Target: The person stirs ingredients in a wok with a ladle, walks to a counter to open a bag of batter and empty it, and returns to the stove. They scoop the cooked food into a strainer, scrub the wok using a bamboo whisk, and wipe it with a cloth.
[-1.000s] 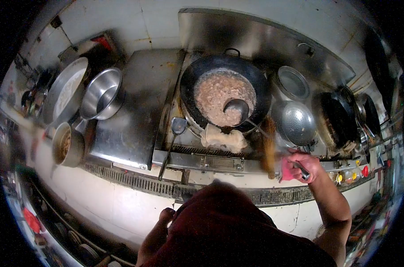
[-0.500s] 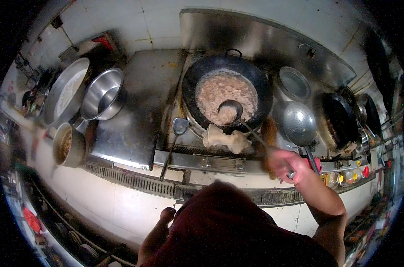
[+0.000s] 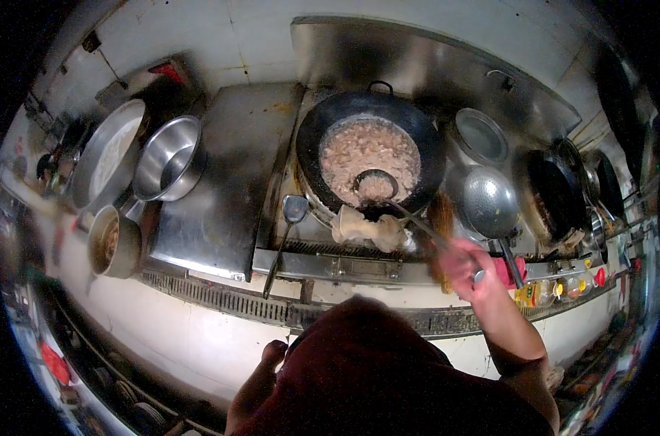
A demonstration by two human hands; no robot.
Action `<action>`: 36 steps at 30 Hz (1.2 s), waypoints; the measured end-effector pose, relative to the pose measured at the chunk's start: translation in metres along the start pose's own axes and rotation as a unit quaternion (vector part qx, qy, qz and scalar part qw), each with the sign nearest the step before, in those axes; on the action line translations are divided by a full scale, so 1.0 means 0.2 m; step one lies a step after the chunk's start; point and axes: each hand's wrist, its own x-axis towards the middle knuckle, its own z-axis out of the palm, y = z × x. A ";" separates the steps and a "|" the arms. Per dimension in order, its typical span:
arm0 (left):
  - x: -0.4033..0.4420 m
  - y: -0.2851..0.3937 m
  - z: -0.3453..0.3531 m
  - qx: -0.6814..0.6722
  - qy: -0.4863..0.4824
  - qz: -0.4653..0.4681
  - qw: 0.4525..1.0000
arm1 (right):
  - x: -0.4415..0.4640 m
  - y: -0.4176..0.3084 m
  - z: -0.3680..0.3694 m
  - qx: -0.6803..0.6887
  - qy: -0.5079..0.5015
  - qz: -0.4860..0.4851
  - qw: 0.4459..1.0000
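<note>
My right hand [image 3: 469, 267] is closed round the handle of a long metal ladle [image 3: 424, 227]. The ladle's bowl is in the near part of a big black wok [image 3: 312, 145], among pale, chopped pieces of what looks like meat [image 3: 366, 149] in cloudy liquid. A crumpled beige cloth [image 3: 366, 229] lies against the wok's near rim. Low beside my body, my left hand [image 3: 274, 352] has its fingers curled; whether anything is in them is hidden.
Left of the wok lie a spatula [image 3: 295, 209] and a steel worktop [image 3: 221, 182]. Further left are a steel basin [image 3: 168, 160] and a small pot [image 3: 113, 241]. A strainer [image 3: 488, 203], a lidded pot [image 3: 481, 136] and a dark wok [image 3: 552, 189] stand right.
My right hand has moved slightly left, and the ladle's bowl has shifted a little left and nearer within the wok. My left hand stays about where it was.
</note>
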 end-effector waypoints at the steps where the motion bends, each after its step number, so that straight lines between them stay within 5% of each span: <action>1: 0.03 -0.01 0.01 0.025 -0.040 -0.039 0.998 | 0.00 0.01 0.01 -0.010 -0.009 -0.014 1.000; 6: 0.04 0.04 -0.05 0.037 -0.070 -0.067 0.995 | 0.04 0.00 0.00 -0.056 -0.023 -0.069 0.996; 11: 0.05 -0.01 0.00 -0.033 -0.074 -0.101 0.992 | 0.10 -0.08 -0.05 0.011 -0.050 0.050 0.997; 14: 0.02 -0.02 0.01 -0.041 -0.028 -0.043 0.998 | 0.11 -0.09 -0.05 0.016 -0.050 0.040 0.998; 18: 0.03 0.06 -0.05 -0.020 -0.077 -0.103 0.991 | 0.12 -0.09 -0.02 0.014 -0.017 -0.006 1.000; 24: 0.04 0.09 -0.06 0.000 -0.083 -0.096 0.992 | 0.11 -0.12 -0.05 0.122 -0.112 0.083 0.983; 29: 0.07 -0.03 0.07 0.044 -0.076 -0.022 0.996 | 0.08 -0.17 -0.12 0.060 -0.131 0.016 0.989; 36: 0.13 -0.04 0.07 0.080 -0.106 -0.031 0.991 | -0.13 -0.28 -0.10 0.077 -0.133 -0.063 0.986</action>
